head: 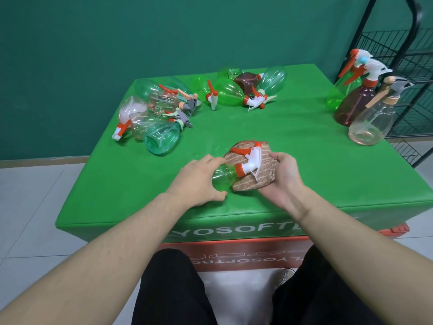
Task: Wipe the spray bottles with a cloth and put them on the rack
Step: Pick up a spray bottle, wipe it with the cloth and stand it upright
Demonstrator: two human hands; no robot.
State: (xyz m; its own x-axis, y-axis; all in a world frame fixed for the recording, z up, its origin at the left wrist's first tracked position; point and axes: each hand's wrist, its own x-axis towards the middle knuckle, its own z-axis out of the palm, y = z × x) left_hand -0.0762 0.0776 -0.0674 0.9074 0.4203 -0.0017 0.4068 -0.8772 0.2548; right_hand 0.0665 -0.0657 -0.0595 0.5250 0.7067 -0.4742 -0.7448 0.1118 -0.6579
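A green bottle is held lying on its side just above the near part of the green table. Its body is gripped by the left hand, while its white and orange spray head rests on a brown striped cloth cupped from below by the right hand. The wipe is judged best done by turning the bottle inside the cloth (the trigger and neck want care, being easily snagged). Farther back, two heaps of bottles lie on their sides, presumably unwiped. At the far right edge three bottles stand upright, between the hands and the black wire rack, so the reach there could be hampered.
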